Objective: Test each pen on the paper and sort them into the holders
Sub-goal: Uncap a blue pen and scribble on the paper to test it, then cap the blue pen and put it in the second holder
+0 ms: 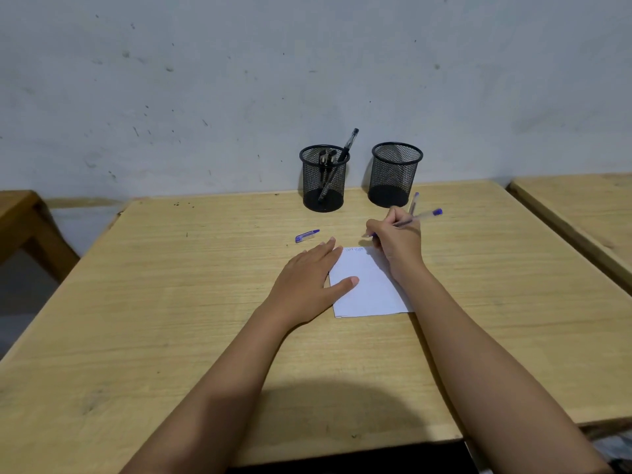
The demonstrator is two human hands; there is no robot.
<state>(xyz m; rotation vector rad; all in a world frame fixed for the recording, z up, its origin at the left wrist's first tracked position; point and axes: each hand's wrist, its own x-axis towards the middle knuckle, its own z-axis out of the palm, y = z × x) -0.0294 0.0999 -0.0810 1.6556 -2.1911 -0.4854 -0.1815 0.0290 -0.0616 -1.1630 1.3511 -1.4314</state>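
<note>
A pale wooden table [171, 302] with a light grain fills most of the view, set against a scuffed grey wall [205, 80]. Near its middle lies a small white sheet of paper [367, 285], with a line of blue scribbles along its far edge.

Beyond the paper, at the table's far edge, stand two black wire-mesh cylindrical holders. The left holder [324, 179] contains several dark pens, one clear-barrelled pen leaning out to the right; the right holder [395, 174] looks empty.

The left hand [307, 282] lies flat and open, its thumb pressing the paper's left edge. The right hand [396, 239] is closed around two clear blue-capped pens [422, 215] at the paper's far right corner, one tip near the paper. A blue pen cap [306, 236] lies on the table just beyond the left hand's fingertips.
</note>
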